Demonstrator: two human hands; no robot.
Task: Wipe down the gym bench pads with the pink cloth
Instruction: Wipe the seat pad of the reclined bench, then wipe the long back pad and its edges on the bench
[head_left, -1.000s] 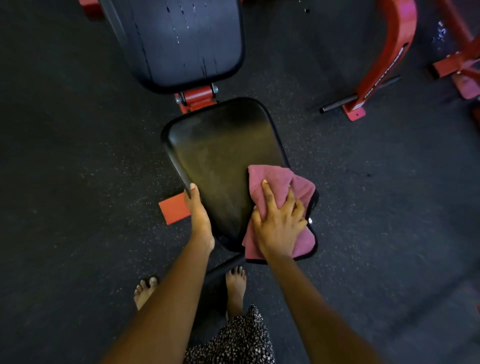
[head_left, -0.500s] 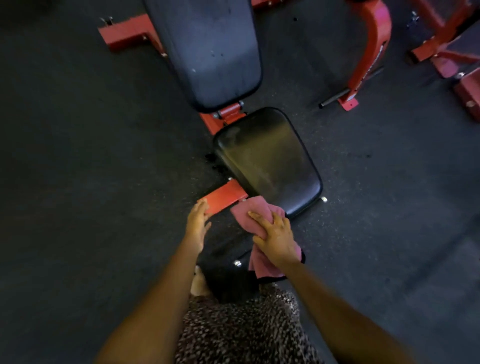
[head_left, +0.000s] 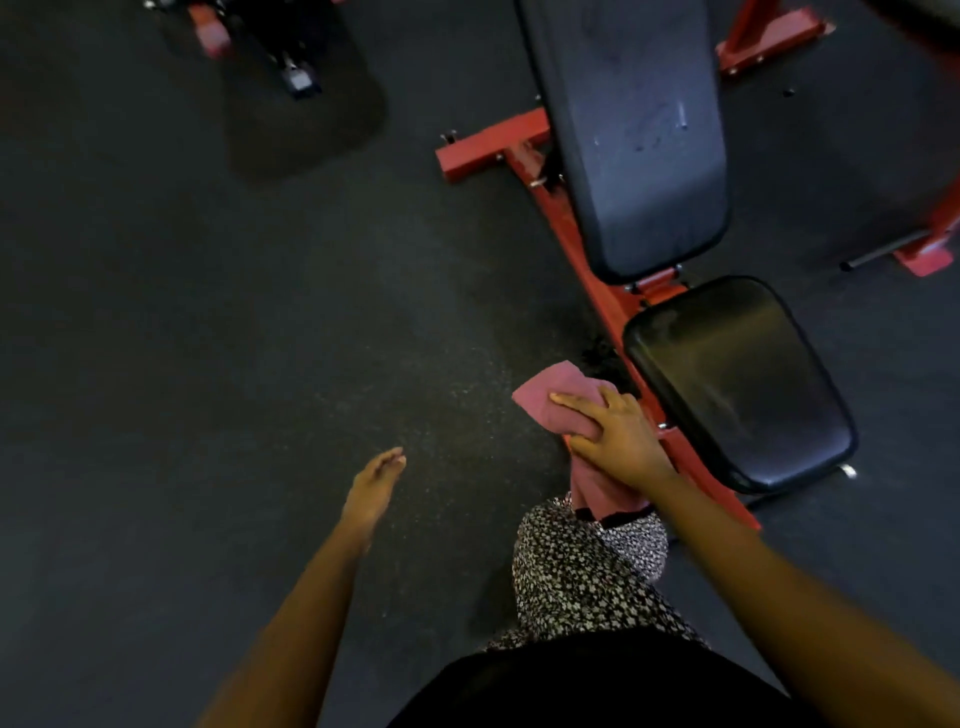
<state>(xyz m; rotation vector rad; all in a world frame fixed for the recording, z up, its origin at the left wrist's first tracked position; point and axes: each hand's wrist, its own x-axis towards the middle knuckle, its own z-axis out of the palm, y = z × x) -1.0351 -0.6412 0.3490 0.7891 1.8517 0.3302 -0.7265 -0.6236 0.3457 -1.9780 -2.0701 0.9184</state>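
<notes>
Head view: right hand (head_left: 618, 436) grips the pink cloth (head_left: 545, 397) in a bunch, fingers draped over the top of it. The cloth is off both pads, held just beside the near-left edge of the seat pad (head_left: 737, 384), over the red frame (head_left: 587, 249), with a loose tail hanging below the palm toward the patterned skirt (head_left: 582, 571). Left hand (head_left: 371, 488) holds nothing, fingers straight and close together, out over the floor (head_left: 260, 338). Back pad (head_left: 628, 135) shows pale marks (scuffs or residue, too blurred to tell) and likely needs wiping. Risks, judged from here: the hanging tail brushes the gritty floor or frame and carries dirt onto the pads; the tail snags on a frame bolt; a loose bunch slips out of the grip mid-swing; a bunched cloth wipes a narrow strip, so pad edges get missed
</notes>
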